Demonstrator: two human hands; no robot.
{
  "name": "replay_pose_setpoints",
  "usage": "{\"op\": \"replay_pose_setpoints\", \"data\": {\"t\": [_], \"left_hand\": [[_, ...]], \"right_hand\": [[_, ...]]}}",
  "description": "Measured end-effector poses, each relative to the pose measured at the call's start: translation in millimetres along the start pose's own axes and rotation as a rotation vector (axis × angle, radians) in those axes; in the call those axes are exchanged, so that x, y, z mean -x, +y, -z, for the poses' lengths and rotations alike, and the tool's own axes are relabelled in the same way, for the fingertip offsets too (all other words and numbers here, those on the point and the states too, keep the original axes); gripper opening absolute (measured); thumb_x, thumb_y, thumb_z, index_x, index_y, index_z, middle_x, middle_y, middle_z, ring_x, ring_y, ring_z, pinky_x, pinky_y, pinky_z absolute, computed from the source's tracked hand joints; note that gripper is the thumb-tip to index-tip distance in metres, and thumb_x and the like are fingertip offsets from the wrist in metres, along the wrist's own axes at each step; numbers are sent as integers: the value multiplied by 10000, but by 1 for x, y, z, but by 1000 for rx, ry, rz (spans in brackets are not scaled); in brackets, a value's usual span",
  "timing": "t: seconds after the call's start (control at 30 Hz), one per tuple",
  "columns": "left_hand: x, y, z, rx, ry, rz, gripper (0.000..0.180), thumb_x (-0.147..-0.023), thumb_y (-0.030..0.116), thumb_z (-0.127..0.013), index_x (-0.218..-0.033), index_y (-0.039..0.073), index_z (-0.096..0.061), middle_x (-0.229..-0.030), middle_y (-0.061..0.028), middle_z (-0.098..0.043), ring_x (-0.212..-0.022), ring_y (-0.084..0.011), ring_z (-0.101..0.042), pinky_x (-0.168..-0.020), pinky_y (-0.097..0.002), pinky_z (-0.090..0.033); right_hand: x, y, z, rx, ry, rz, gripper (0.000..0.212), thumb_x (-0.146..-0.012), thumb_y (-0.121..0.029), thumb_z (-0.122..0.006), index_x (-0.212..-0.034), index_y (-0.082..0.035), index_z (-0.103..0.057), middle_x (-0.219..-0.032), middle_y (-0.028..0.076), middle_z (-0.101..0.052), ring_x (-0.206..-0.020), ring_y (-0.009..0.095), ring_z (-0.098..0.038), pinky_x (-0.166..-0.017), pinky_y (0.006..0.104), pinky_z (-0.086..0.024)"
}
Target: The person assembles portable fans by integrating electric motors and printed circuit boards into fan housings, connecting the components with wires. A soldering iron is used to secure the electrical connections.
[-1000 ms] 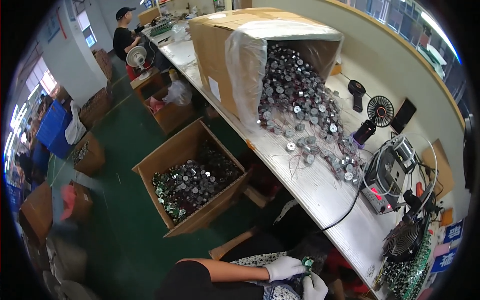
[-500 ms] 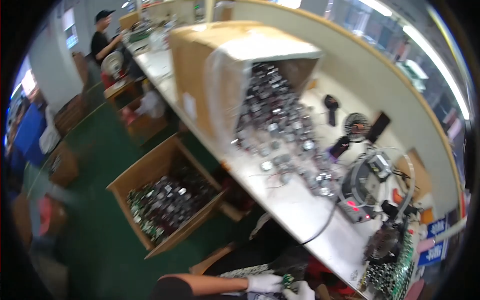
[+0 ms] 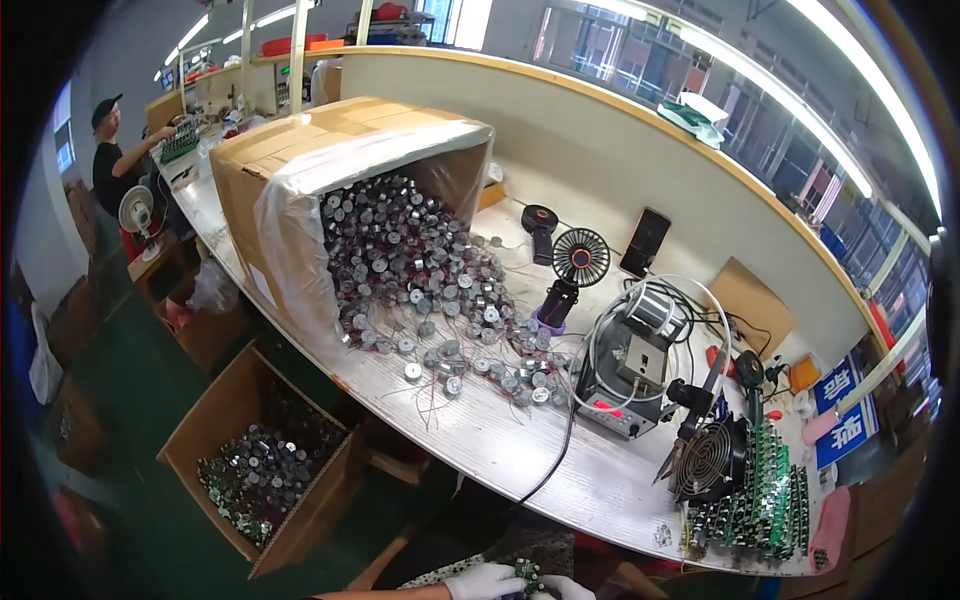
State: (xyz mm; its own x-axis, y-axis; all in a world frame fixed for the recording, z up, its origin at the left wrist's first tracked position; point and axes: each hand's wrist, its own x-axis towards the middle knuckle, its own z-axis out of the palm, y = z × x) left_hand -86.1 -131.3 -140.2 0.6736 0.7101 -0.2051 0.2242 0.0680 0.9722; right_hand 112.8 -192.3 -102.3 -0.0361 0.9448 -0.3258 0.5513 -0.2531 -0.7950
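At the lower edge, my white-gloved left hand (image 3: pixel 482 582) has its fingers closed on a small green circuit board (image 3: pixel 527 573). My right hand (image 3: pixel 566 588), also gloved in white, meets the board from the other side with bent fingers; the frame's edge cuts off part of it. Dark cloth and a strip of pale, speckled material lie around my hands. Up on the bench, small round silver motors (image 3: pixel 395 250) with thin wires spill out of a big cardboard box (image 3: pixel 245 160) lying on its side.
A floor carton (image 3: pixel 190 440) holds motors and green boards. On the white bench (image 3: pixel 480 435) stand a handheld fan (image 3: pixel 580 258), a grey device with a red display (image 3: pixel 615 415), a black square fan (image 3: pixel 708 460) and rows of green boards (image 3: pixel 770 490). A co-worker (image 3: pixel 115 165) stands far left.
My view has swung to the right and up, so the bench and boxes sit further left. Both hands stay together at the circuit board, now lower in the picture.
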Motion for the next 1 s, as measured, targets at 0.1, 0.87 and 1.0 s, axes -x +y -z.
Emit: {"op": "replay_pose_setpoints", "data": {"t": [0.1,0.87,1.0], "left_hand": [[-1,7,1,129,11,102,339,-892,323,-548,-922,-1,-644,-795,-181,-652,-727,-281,-636,-663,-403,-492],[-10,3,4,-75,-153,147,298,-908,308,-539,-998,49,-657,-793,-137,-669,-679,-229,-648,-615,-370,-504],[-12,1,-2,-301,-52,-6,298,-889,324,-543,-968,65,-667,-861,-167,-666,-742,-317,-648,-662,-407,-503]], "right_hand": [[0,-8,0,-63,9,-43,320,-855,-222,-623,-1120,-42,-632,-1016,165,-673,-966,249,-652,-850,335,-496],[-9,-12,-2,-66,126,54,343,-810,-212,-675,-1103,-39,-631,-959,149,-686,-905,251,-668,-804,337,-510],[-7,0,-6,-36,93,-43,361,-827,-277,-664,-1106,-50,-627,-998,168,-671,-936,277,-659,-812,351,-509]]}}
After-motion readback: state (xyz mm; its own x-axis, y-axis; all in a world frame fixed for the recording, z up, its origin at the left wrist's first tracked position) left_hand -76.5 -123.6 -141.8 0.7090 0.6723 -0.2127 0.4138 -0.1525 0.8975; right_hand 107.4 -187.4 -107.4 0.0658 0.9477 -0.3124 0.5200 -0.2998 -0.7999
